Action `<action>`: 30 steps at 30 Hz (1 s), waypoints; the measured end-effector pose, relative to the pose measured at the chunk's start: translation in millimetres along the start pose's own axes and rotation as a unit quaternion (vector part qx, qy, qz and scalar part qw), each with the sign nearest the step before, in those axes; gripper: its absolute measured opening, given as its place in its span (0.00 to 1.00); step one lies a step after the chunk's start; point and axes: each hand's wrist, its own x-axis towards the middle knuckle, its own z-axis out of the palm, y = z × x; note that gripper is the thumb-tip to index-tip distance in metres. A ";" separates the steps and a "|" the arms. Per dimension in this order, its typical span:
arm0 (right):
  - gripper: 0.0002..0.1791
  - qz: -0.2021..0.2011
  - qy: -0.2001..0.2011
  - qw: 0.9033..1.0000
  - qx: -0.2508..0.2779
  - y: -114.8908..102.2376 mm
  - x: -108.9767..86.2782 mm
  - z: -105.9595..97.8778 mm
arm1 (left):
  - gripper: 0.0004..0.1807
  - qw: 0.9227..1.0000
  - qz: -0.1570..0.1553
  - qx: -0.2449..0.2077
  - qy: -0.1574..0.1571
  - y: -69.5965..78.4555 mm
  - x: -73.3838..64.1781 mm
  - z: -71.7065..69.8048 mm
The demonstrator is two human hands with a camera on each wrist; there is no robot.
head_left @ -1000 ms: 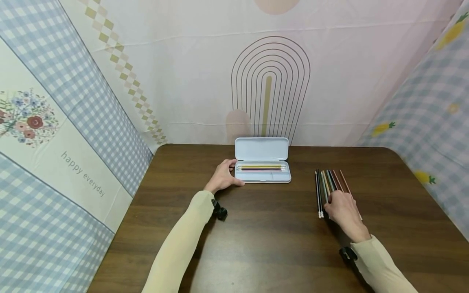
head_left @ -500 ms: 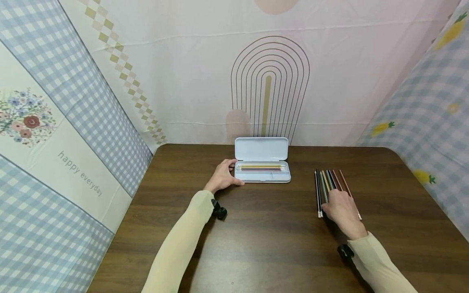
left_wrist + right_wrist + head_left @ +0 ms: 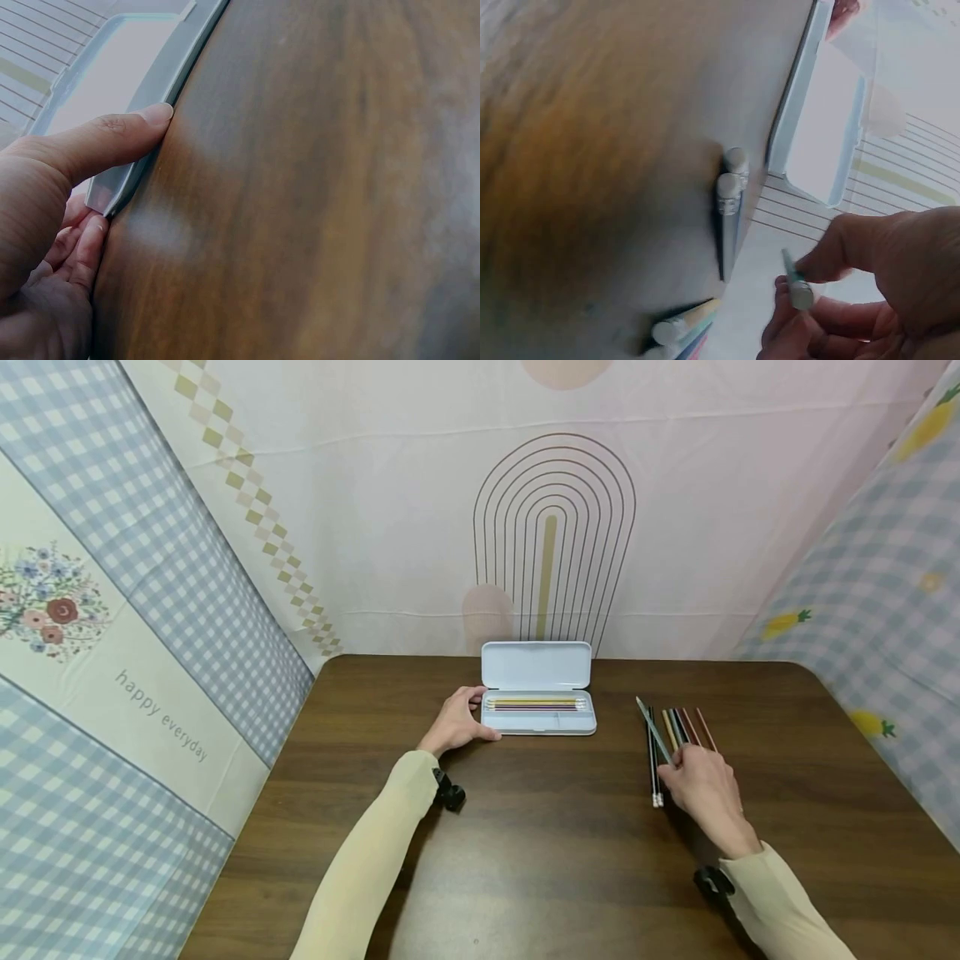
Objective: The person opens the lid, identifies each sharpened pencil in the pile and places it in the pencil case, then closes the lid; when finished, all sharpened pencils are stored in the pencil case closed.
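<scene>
At the left end of an open light-blue pencil case, my left hand grips the case, thumb on the front edge and fingers at the end. The left wrist view shows the thumb along its rim. Several pencils lie in the case's rear compartment. My right hand pinches a green pencil between thumb and fingers, its tip angled to the far left. In the right wrist view the pencil's white eraser end points at the camera. Two black pencils lie just left of this hand.
More coloured pencils lie side by side beyond and partly under the right hand. The brown wooden table ends at a hanging patterned cloth. The case's raised lid stands close to that cloth.
My right hand has picked the green pencil out of the row, and its tip has swung left over the black pencils. The left hand and the case have stayed put.
</scene>
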 end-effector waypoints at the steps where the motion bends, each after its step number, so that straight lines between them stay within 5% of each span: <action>1: 0.13 -0.009 0.012 1.000 0.005 -0.7 0.4 -0.2 | 0.51 1.000 0.000 0.000 0.000 -0.1 0.1 -0.1; 5: 0.06 -0.052 0.045 0.997 0.032 -4.7 4.2 -1.5 | 0.51 1.000 -0.001 -0.001 0.001 -0.2 0.0 -0.8; 15: 0.09 -0.158 0.054 0.983 0.076 -20.1 24.9 -0.9 | 0.51 1.000 -0.007 -0.001 0.000 -2.0 -0.4 -0.9; 30: 0.08 -0.244 0.001 0.968 0.066 -45.6 81.9 18.4 | 0.52 1.000 -0.001 0.001 0.003 1.5 -0.3 -0.6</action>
